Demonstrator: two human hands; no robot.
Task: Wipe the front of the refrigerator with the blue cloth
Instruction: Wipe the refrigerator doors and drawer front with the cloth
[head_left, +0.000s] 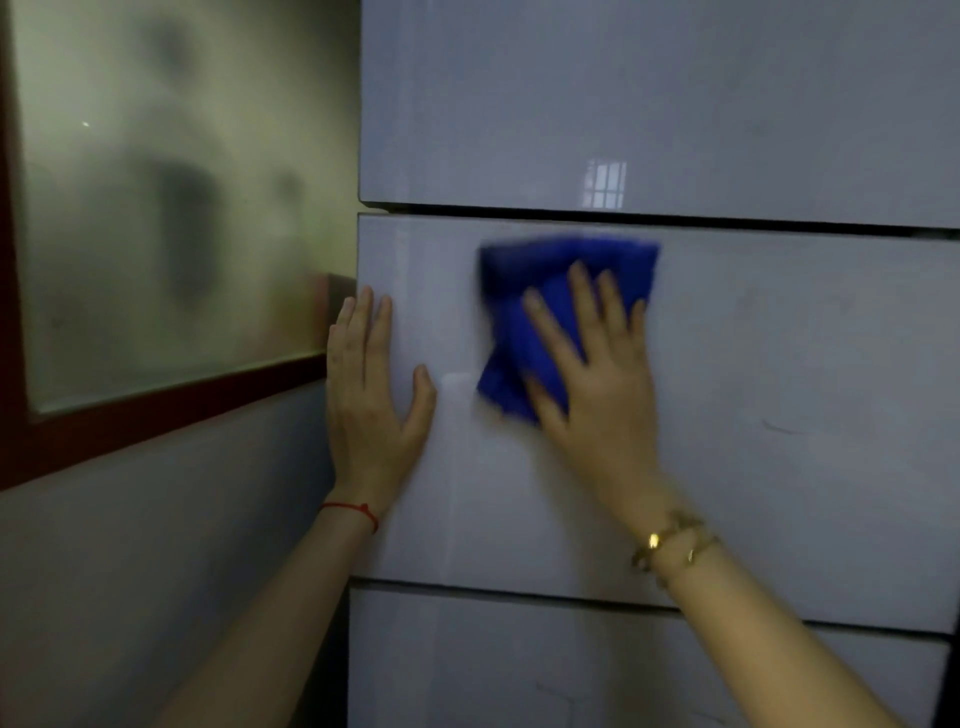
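The refrigerator (779, 389) fills the right side of the head view, with a glossy pale grey front split by two dark gaps into three panels. A blue cloth (524, 291), blurred by motion, lies flat against the upper left of the middle panel. My right hand (592, 374) presses it to the panel with straight, spread fingers. My left hand (369, 395) rests flat on the same panel's left edge, fingers straight and pointing up, a hand's width left of the cloth.
A frosted window (156, 208) in a dark red frame (166, 415) sits in the wall left of the refrigerator, with grey wall (156, 571) below it. A bright window reflection (605, 184) shows on the top panel.
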